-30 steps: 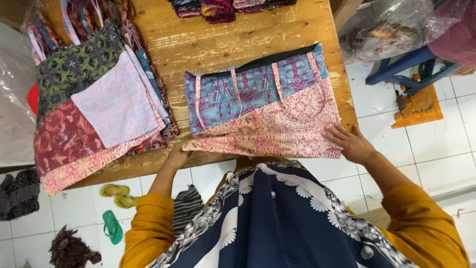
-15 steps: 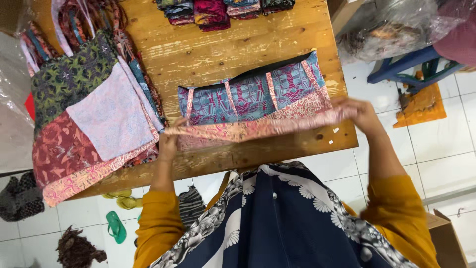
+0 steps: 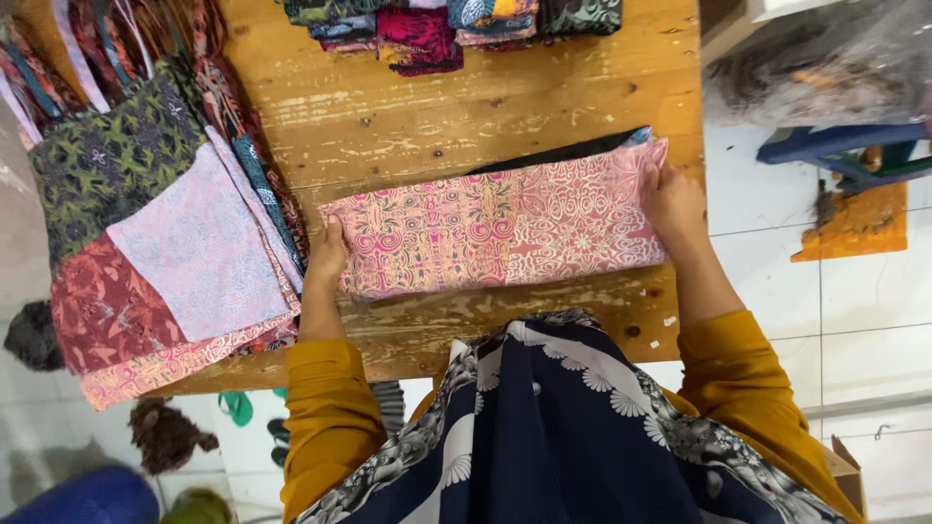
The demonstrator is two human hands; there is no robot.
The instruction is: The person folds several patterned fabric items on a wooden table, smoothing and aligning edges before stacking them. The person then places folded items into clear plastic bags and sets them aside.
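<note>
A patchwork cloth bag (image 3: 495, 228) lies folded in half on the wooden table (image 3: 466, 97), its pink patterned half facing up. A sliver of its black lining shows at the far edge. My left hand (image 3: 326, 252) grips the bag's left end. My right hand (image 3: 672, 202) grips its right end. Both arms wear mustard-yellow sleeves.
A stack of similar patchwork bags (image 3: 165, 233) lies at the table's left side, handles spilling over the far corner. Folded fabrics (image 3: 437, 24) sit along the far edge. A plastic-wrapped bundle (image 3: 825, 68) and a blue stool (image 3: 854, 150) stand on the tiled floor at right.
Both hands lifted the bag's near pink edge and folded it away from me over the blue half. The bag now lies folded, and the view has shifted.
</note>
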